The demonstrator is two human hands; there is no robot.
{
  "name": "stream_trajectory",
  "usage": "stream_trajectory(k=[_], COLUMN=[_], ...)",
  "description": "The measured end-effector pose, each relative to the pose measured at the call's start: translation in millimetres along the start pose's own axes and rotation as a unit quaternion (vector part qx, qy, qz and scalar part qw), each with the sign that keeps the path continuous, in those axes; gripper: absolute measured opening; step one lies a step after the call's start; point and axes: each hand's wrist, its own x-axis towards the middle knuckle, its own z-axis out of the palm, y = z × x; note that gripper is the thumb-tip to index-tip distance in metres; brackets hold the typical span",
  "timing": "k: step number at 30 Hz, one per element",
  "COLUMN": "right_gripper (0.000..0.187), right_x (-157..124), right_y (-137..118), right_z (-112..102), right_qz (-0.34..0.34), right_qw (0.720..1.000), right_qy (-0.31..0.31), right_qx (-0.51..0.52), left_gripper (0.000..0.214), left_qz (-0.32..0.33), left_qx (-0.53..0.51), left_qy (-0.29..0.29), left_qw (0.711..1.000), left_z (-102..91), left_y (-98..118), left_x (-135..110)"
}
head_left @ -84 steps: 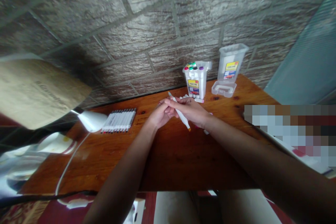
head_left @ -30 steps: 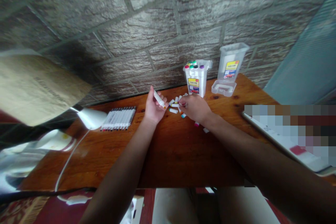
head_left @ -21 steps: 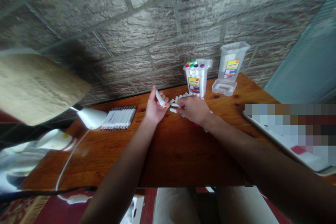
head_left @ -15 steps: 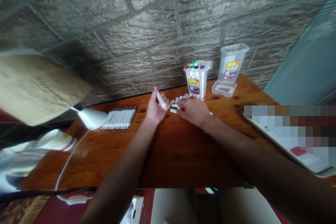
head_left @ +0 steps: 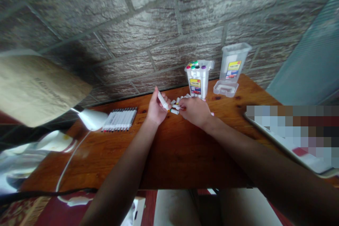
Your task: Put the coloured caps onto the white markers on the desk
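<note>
My left hand is closed around a white marker with an orange end, which slants down to the right. Beside it, my right hand has its fingers pinched on the end of another white marker close to the tabletop. A green-tipped marker lies just in front of those fingers. Several more loose white markers are behind the right hand and partly hidden by it. Behind them stands a clear marker case, holding markers with red, green, black and purple ends.
A row of white markers lies at the left of the wooden table. A second clear case and a lid stand back right. A white lamp, cup and paper bag are at the left.
Both hands stay almost in place. The green-tipped marker has shifted slightly left, closer to the left hand's marker.
</note>
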Motion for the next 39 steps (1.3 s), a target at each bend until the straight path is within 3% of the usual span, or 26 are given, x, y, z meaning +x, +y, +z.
stream_trajectory(k=[3,6,11,15,20,23,27,32,35,39], right_gripper=[0.015,0.016,0.017,0.011,0.013,0.02,0.039,0.023,0.023,0.025], right_x=[4,7,4,2,2,2,4,3,2,1], right_y=[1,0,-6,-10,-7,-3,-1,-2,-2,-3], right_z=[4,9,12,14,23,27,30,31,31,28], right_qz=[-0.016,-0.018,0.022,-0.013,-0.071,-0.081,-0.097,-0.116,-0.108,-0.107], right_qw=[0.991,0.964,0.886,0.837,0.801,0.799,0.828,0.817,0.811,0.825], right_qy=[0.021,0.02,-0.083,-0.119,-0.153,-0.181,-0.166,-0.182,-0.19,-0.177], right_qx=[0.132,0.266,0.455,0.533,0.574,0.567,0.527,0.535,0.542,0.527], left_gripper=[0.053,0.052,0.054,0.054,0.054,0.055,0.056,0.056,0.056,0.057], left_qz=[0.01,0.026,0.046,0.053,0.054,0.052,0.043,0.034,0.034,0.037], left_qx=[-0.026,-0.058,-0.075,-0.066,-0.044,-0.039,-0.048,-0.054,-0.049,-0.037], left_qy=[0.011,0.024,0.047,0.041,0.043,0.041,0.042,0.045,0.049,0.05], left_qw=[1.0,0.998,0.995,0.996,0.997,0.997,0.997,0.997,0.997,0.997], left_z=[-2.7,-7.1,-11.6,-11.6,-8.0,-5.2,-3.4,-3.9,-3.8,-2.8], left_y=[2,6,11,10,9,10,10,10,9,9], left_x=[1,4,6,6,4,2,1,2,2,2])
